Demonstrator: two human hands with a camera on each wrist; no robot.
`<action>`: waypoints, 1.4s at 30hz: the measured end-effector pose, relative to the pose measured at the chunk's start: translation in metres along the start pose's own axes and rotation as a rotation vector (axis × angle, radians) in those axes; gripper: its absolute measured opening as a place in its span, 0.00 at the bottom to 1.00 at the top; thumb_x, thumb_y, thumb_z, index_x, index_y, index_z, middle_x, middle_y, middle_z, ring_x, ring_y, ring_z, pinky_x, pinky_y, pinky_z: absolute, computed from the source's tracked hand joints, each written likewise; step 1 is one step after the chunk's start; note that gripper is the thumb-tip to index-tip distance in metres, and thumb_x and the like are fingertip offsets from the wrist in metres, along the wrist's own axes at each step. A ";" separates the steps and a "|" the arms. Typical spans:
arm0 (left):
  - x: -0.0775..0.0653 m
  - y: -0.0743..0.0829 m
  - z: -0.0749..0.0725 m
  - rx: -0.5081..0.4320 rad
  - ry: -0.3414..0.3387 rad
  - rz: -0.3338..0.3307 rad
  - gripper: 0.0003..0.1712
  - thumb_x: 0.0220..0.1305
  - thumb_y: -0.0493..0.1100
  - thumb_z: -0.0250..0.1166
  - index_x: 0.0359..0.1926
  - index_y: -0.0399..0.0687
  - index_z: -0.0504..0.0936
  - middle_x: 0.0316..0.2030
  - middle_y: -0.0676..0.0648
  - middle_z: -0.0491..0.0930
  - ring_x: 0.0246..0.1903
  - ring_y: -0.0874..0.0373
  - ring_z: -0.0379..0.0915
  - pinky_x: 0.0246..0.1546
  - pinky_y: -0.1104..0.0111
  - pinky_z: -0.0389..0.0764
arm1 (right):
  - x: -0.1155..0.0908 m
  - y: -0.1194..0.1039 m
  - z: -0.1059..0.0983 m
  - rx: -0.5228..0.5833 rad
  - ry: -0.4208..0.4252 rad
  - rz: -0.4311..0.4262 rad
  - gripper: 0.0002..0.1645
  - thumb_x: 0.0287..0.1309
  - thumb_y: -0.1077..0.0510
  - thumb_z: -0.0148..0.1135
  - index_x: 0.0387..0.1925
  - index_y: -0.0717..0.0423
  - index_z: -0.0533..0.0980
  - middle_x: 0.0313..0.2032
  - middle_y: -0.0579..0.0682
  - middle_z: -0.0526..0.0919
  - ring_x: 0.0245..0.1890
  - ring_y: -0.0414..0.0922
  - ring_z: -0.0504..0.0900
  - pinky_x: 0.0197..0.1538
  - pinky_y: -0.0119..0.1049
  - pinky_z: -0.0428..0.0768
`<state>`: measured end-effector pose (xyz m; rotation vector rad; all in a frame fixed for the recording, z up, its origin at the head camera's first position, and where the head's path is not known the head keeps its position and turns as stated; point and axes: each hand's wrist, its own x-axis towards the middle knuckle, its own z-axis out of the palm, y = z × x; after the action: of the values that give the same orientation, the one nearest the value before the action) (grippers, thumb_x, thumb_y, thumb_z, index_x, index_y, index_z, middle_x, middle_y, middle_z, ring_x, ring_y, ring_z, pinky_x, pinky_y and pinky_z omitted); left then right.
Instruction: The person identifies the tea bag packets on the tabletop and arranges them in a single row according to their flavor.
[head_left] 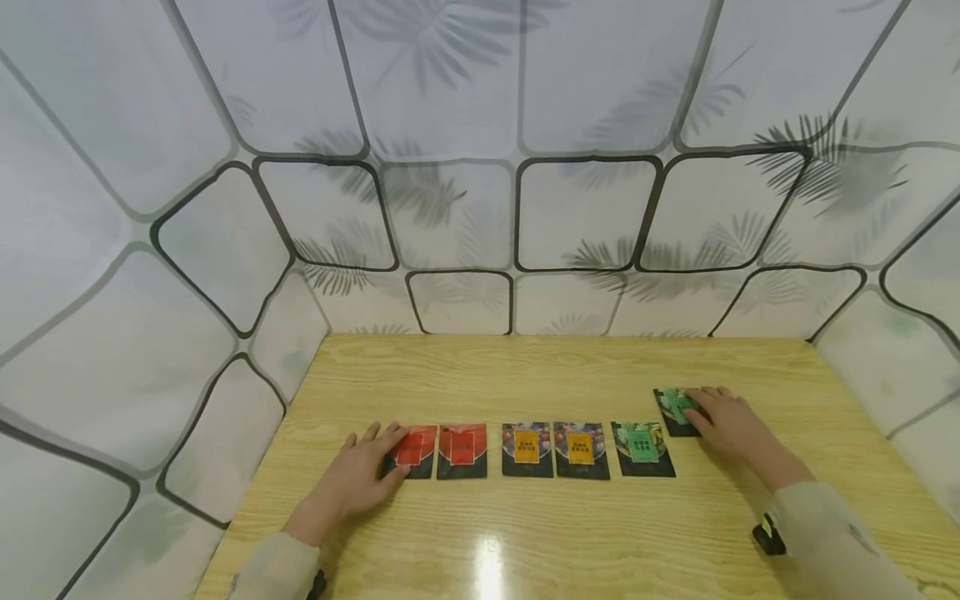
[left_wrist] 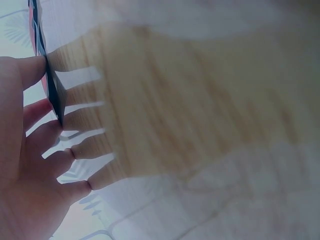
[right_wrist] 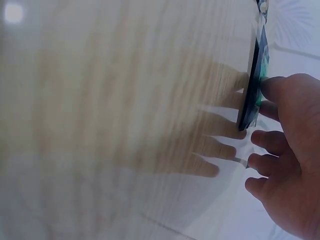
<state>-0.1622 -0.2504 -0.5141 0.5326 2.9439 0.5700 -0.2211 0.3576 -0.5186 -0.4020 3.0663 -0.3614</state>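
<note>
My left hand (head_left: 364, 473) rests at the leftmost red-and-black packet (head_left: 415, 451), fingers spread, thumb and index finger at its face and edges. The left wrist view shows this packet (left_wrist: 56, 92) nearly edge-on under the thumb and index finger. My right hand (head_left: 729, 425) touches a green-and-black packet (head_left: 675, 410) with thumb and index finger, covering its right side. That packet sits slightly turned, farther back than the others. In the right wrist view the packet (right_wrist: 256, 82) appears edge-on between the fingertips and the table, the other fingers apart from it.
Along the wooden table (head_left: 480, 375) run a second red packet (head_left: 462, 451), two orange-labelled packets (head_left: 527, 450) side by side and another green packet (head_left: 642, 448). A patterned white curtain (head_left: 457, 225) borders the table at the back and sides. A small black object (head_left: 768, 535) shows by the right sleeve.
</note>
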 end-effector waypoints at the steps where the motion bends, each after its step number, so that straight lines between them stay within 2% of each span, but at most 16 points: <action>1: 0.000 0.000 0.000 -0.003 0.000 -0.001 0.36 0.77 0.59 0.60 0.78 0.48 0.70 0.76 0.37 0.69 0.77 0.28 0.59 0.72 0.26 0.57 | -0.002 0.000 0.000 0.003 0.000 0.002 0.32 0.80 0.51 0.54 0.70 0.72 0.70 0.67 0.81 0.70 0.69 0.84 0.61 0.68 0.81 0.60; 13: 0.000 -0.001 -0.001 -0.001 -0.002 0.003 0.36 0.78 0.58 0.60 0.78 0.47 0.69 0.77 0.37 0.68 0.77 0.28 0.58 0.72 0.26 0.57 | -0.026 -0.004 0.002 0.034 0.026 0.005 0.31 0.80 0.50 0.54 0.69 0.71 0.71 0.66 0.77 0.73 0.68 0.84 0.62 0.67 0.81 0.60; 21: 0.000 -0.001 0.000 0.000 0.009 0.013 0.36 0.77 0.58 0.60 0.78 0.47 0.70 0.76 0.38 0.69 0.77 0.29 0.59 0.72 0.26 0.58 | -0.037 -0.010 0.004 0.026 0.059 -0.005 0.29 0.78 0.52 0.58 0.67 0.71 0.73 0.63 0.76 0.76 0.66 0.83 0.66 0.65 0.80 0.64; 42: 0.000 -0.002 0.000 -0.015 0.002 0.008 0.36 0.77 0.58 0.60 0.78 0.47 0.70 0.76 0.38 0.69 0.77 0.29 0.59 0.72 0.26 0.57 | -0.056 -0.018 0.000 0.023 0.067 -0.033 0.27 0.74 0.54 0.64 0.62 0.72 0.76 0.58 0.76 0.80 0.63 0.82 0.71 0.61 0.80 0.68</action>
<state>-0.1623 -0.2519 -0.5146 0.5427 2.9379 0.5931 -0.1622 0.3551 -0.5146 -0.4488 3.1201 -0.4198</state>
